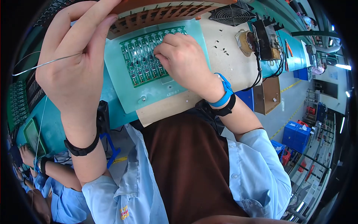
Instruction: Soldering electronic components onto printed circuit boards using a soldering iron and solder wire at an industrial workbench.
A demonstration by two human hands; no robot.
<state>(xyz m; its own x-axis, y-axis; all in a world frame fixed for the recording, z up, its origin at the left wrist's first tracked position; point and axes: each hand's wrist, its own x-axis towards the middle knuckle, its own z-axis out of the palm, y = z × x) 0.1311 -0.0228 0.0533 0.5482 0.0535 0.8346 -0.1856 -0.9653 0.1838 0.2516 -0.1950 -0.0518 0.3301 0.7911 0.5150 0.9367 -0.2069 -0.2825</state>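
My left hand [74, 63] is raised at the upper left beside a brown slotted rack [160, 16]. Its fingers are bent together, with a thin silvery wire [46, 64] running across into the palm; the fingertips partly overlap the rack's left end. My right hand [182, 59] rests over a panel of green circuit boards [140, 61], thumb and fingers pinched near its middle. Whatever is between those fingertips is too small or hidden. Under the panel lies a translucent green plate [123, 99], and small parts stand in rows on the boards.
Several tiny loose components [225, 51] lie on the brown paper [227, 71] at right. Beyond are a fan [233, 15], a solder pot-like device [246, 43] with black cables, and pliers [288, 48]. At lower left, a co-worker's hand [27, 155] is near a green tray [33, 136].
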